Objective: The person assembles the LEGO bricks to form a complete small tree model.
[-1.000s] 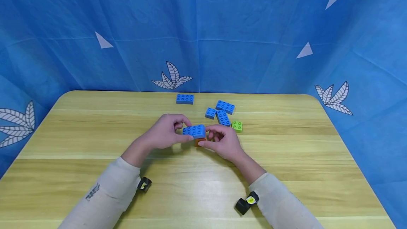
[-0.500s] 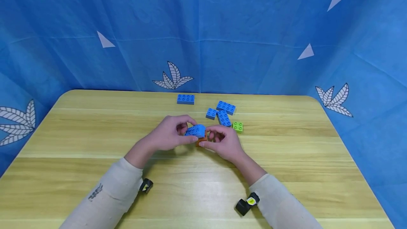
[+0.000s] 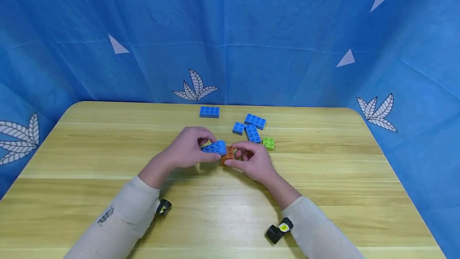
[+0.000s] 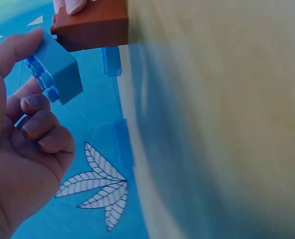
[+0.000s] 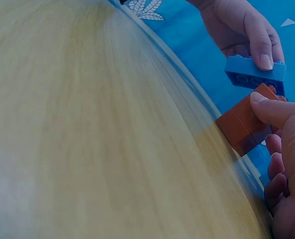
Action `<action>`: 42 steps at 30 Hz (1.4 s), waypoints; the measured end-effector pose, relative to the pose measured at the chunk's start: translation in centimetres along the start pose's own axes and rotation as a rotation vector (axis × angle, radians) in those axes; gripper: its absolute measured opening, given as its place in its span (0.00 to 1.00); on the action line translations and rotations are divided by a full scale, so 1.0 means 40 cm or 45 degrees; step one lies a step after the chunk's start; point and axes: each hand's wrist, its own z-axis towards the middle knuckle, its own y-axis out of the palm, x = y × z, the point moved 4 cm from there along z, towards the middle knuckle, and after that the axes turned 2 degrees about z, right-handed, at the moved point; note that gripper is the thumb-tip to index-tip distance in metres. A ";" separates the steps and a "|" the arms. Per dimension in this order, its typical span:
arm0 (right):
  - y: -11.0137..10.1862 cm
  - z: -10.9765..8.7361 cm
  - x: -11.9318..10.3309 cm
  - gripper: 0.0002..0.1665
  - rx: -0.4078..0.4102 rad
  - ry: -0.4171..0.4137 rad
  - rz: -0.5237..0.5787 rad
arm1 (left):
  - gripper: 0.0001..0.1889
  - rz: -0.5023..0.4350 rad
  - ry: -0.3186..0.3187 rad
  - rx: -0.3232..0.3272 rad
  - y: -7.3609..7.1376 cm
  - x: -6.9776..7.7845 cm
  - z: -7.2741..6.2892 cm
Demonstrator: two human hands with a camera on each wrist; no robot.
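Note:
My left hand [image 3: 185, 149] pinches a blue toy building brick [image 3: 215, 147] between thumb and fingers. The brick is tilted, its studs turned toward the left palm, and the left wrist view shows its smooth side [image 4: 63, 72]. Just right of it, the thumb and fingers of my right hand [image 3: 256, 162] hold an orange-brown block [image 3: 229, 155] on the table. A seam across that block [image 5: 239, 122] in the right wrist view suggests two stacked bricks. Its top studs show, partly covered by my right fingertips. The blue brick's lower edge is right by those studs.
Behind the hands lie a long blue brick [image 3: 209, 112], a small blue brick [image 3: 238, 128], two more long blue bricks [image 3: 255, 120] touching each other, and a lime-green brick [image 3: 268, 143]. The wooden table [image 3: 323, 179] ends at a blue patterned curtain [image 3: 273, 31].
The blue brick has come off from over the orange-brown block, moving left and tilting, so the block's studs now show. My right hand has stayed in place.

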 end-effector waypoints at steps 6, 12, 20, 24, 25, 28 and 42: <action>-0.001 -0.001 0.003 0.21 -0.005 -0.005 0.005 | 0.15 0.148 0.001 -0.089 0.000 0.011 0.020; -0.002 0.000 0.001 0.21 0.009 -0.012 0.020 | 0.18 0.142 -0.016 -0.106 0.002 0.015 0.025; -0.001 0.000 -0.022 0.21 0.005 -0.021 0.035 | 0.21 0.076 0.038 -0.081 0.008 0.017 0.019; -0.001 -0.005 -0.070 0.20 -0.005 -0.021 0.053 | 0.22 0.120 0.043 -0.050 0.010 0.022 0.016; -0.002 -0.006 -0.080 0.19 -0.005 -0.023 0.052 | 0.22 0.128 0.046 -0.040 0.011 0.023 0.015; -0.001 -0.007 -0.093 0.18 -0.002 -0.031 0.049 | 0.21 0.112 0.065 -0.010 0.012 0.026 0.014; -0.001 -0.002 -0.045 0.18 0.008 -0.080 0.042 | 0.15 0.121 0.116 0.037 0.025 0.041 0.018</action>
